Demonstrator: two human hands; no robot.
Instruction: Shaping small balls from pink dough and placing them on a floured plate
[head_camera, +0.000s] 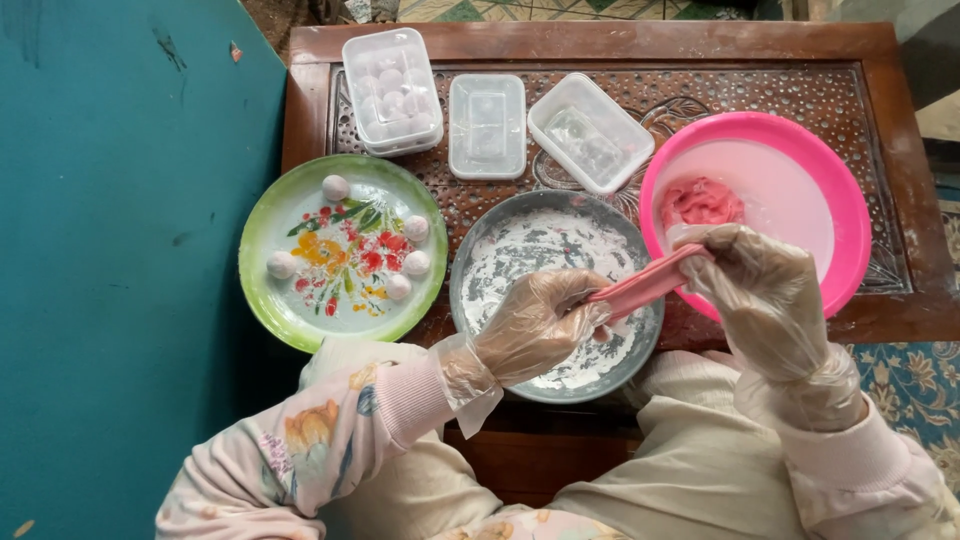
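1. Left hand (535, 325), in a thin clear glove: clenched around the lower end of a pink dough strip (645, 285), hovering over the grey floured plate (480, 260).
2. Right hand (765, 290), also gloved: fingers pinched on the upper end of the same strip, at the near rim of the pink bowl (840, 200).
3. Pink dough strip: stretched taut between both hands, slanting up from left to right, spanning the gap between the grey plate and the pink bowl.
4. Pink bowl: on the right side of the wooden worktop (900, 90), with a lump of pink dough (700, 200) lying inside near its left wall.
5. Grey floured plate: middle of the worktop, close to the body, coated with patchy white powder.
6. Green flowered plate (270, 290): left of the grey plate, carrying five small white dough balls (336, 187) spaced around a painted flower pattern.
7. Lidded clear box (392, 90): far left of the back row, packed with white balls.
8. Two open clear boxes (487, 125): beside it in the back row, one upright in the middle, the other turned at an angle just left of the pink bowl; contents too faint to tell.
9. Teal surface (110, 250): filling the left of the view, next to the worktop.
10. Pale flowered sleeves (330, 430): covering both forearms down to the glove cuffs.
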